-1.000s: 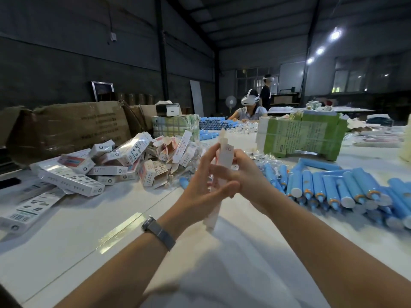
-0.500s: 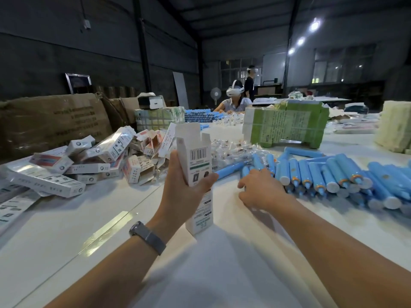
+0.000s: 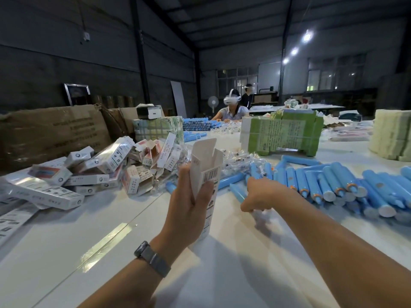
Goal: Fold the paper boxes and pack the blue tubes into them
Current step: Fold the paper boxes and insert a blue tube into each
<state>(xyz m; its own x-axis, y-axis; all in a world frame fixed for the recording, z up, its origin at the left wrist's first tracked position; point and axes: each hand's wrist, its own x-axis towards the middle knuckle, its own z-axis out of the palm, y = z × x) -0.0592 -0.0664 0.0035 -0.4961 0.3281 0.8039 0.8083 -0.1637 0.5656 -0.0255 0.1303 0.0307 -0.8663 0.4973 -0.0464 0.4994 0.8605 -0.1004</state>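
- Since half a second ago, the right hand (image 3: 259, 194) has closed its fingers round a blue tube (image 3: 237, 193) at the near edge of the tube pile, where before it only rested there; the box in the left hand has tilted slightly and shows its open top more fully.
- Left hand (image 3: 189, 207), with a grey watch (image 3: 152, 257) on the wrist, grips an upright white paper box (image 3: 205, 174), thumb on the barcode face and fingers behind it.
- Top flaps of the box stand open; its lower end is just above the white table (image 3: 66, 252).
- Right hand is knuckles-up, thumb tucked under, low over the table; something clear and blurred lies beneath it, and what it is cannot be told.
- Right of that hand, many blue tubes (image 3: 333, 185) with white caps and orange collars lie side by side.
- Left of the box, a heap of packed white cartons (image 3: 95, 172) sits on the table.
- Behind them stands a brown cardboard case (image 3: 55, 134).
- Further back is a green bundle of flat boxes (image 3: 282, 134).
- At the far end, a seated person (image 3: 232, 107) wears a white headset.
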